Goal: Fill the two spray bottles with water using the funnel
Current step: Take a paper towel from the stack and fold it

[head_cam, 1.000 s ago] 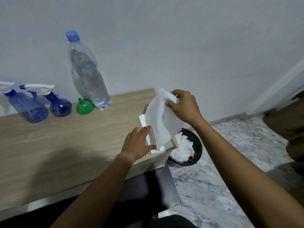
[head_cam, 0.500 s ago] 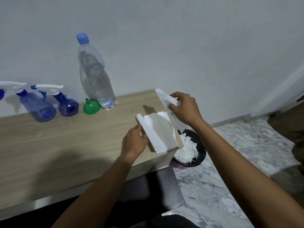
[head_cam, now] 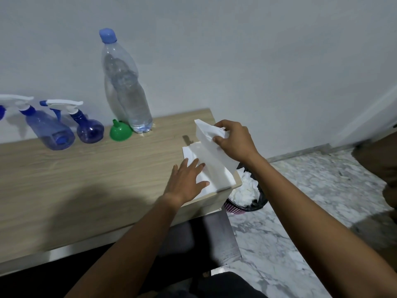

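Two blue spray bottles with white trigger heads stand against the wall at the back left of the wooden table [head_cam: 86, 179]: the larger one [head_cam: 49, 130] and a smaller round one [head_cam: 89, 129]. A green funnel [head_cam: 120, 133] lies mouth down beside a tall clear water bottle [head_cam: 125, 91] with a blue cap. At the table's right corner my left hand [head_cam: 185, 180] presses flat on a stack of white tissues [head_cam: 206, 181]. My right hand [head_cam: 233, 140] pinches one white tissue [head_cam: 211, 145] lifted off the stack.
A dark waste bin [head_cam: 261, 203] with crumpled white paper sits on the marble floor just past the table's right end. A grey seat [head_cam: 219, 237] shows under the table edge. The wall runs right behind the bottles.
My left hand went from gripping the stack's left edge to lying flat on top of it. My right hand still holds the pulled tissue, now slightly lower and further right.
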`<state>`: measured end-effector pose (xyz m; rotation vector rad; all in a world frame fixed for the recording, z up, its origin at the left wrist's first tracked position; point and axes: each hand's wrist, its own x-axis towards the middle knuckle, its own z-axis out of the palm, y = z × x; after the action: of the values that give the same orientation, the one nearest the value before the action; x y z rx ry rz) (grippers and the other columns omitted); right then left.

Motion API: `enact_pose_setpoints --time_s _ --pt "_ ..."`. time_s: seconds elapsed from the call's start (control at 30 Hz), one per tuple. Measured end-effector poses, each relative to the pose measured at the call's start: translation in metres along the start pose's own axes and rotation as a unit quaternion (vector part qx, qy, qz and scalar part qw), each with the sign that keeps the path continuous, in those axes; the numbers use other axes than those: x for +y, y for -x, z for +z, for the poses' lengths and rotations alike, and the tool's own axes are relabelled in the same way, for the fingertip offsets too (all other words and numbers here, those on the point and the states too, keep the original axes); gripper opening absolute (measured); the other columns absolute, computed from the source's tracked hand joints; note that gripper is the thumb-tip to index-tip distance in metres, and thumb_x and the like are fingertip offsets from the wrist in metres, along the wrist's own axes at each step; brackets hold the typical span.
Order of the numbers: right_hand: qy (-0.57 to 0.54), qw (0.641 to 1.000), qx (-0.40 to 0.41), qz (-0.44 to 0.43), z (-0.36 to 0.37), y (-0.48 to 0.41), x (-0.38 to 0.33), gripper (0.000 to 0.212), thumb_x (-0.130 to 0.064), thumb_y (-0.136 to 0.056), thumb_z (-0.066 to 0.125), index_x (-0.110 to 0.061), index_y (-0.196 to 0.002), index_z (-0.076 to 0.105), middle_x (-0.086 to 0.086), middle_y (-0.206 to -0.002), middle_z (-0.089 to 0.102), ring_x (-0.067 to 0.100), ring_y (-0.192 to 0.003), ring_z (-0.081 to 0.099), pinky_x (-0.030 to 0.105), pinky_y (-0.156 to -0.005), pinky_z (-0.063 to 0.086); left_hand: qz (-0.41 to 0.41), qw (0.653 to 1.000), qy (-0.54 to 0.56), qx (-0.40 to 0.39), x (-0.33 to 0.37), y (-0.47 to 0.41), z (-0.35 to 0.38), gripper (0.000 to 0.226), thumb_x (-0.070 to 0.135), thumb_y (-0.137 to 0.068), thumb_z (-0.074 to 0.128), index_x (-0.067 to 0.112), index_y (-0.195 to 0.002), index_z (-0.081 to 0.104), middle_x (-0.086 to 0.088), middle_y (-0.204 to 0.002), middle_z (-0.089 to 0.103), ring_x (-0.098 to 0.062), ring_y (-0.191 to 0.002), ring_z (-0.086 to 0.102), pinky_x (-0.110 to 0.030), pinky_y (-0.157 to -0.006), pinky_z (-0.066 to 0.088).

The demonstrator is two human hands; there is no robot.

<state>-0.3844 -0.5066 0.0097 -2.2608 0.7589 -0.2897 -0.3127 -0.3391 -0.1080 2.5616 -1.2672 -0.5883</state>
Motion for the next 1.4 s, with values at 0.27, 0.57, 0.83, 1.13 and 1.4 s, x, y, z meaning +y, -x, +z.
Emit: enact_pose_setpoints --time_s 0.27,0.57,0.83,1.13,1.4 --pt "0.004 0.995 -0.078 -0.064 0.082 -0.007 -0.060 0.036 -0.024 -0.090 0.071 -0.023 -0.126 0.068 0.000 -0.123 0.070 0.025 -0.117 0.061 0.033 -0.091 0.047 -0.116 0.984 0.091 0.096 -0.088 0.052 -0.028 0.059 0.051 -0.094 0.055 0.031 -0.149 0.044 0.005 -0.161 0.034 -0.027 -0.152 0.021 -0.048 -0.122 0.021" --pt "-0.008 0.973 -0.153 -0.175 0.246 0.009 -0.180 0.033 -0.028 -0.091 0.068 -0.026 -0.124 0.073 0.004 -0.114 0.077 0.030 -0.102 0.068 0.036 -0.083 0.052 -0.313 0.938 0.087 0.120 -0.255 0.166 -0.071 0.059 0.047 -0.093 0.060 0.031 -0.147 0.045 0.004 -0.161 0.033 -0.026 -0.146 0.032 -0.037 -0.118 0.028" --pt "0.024 0.966 -0.142 -0.214 0.355 0.010 -0.244 0.024 -0.028 -0.095 0.058 -0.023 -0.115 0.072 0.007 -0.099 0.070 0.030 -0.087 0.064 0.032 -0.068 0.040 -0.321 0.945 0.030 0.050 -0.353 0.201 -0.096 0.075 0.058 -0.089 0.059 0.032 -0.153 0.031 0.004 -0.165 0.021 -0.032 -0.151 0.019 -0.051 -0.118 0.026" --pt "0.237 0.912 -0.166 -0.289 0.430 0.005 -0.242 0.048 -0.034 -0.094 0.043 -0.016 -0.136 0.061 0.012 -0.148 0.054 0.043 -0.140 0.041 0.056 -0.112 0.031 -0.280 0.960 -0.011 0.025 -0.377 0.200 -0.100 0.082 0.074 -0.083 0.051 0.036 -0.153 0.031 0.006 -0.166 0.021 -0.030 -0.152 0.019 -0.046 -0.115 0.034" --pt "0.191 0.922 -0.112 -0.317 0.416 0.008 -0.229 0.038 -0.039 -0.098 0.049 -0.021 -0.123 0.070 0.004 -0.129 0.068 0.031 -0.128 0.053 0.052 -0.104 0.042 -0.276 0.961 -0.027 0.000 -0.371 0.200 -0.114 0.081 0.071 -0.085 0.053 0.032 -0.153 0.032 0.003 -0.165 0.021 -0.032 -0.152 0.020 -0.050 -0.112 0.033"
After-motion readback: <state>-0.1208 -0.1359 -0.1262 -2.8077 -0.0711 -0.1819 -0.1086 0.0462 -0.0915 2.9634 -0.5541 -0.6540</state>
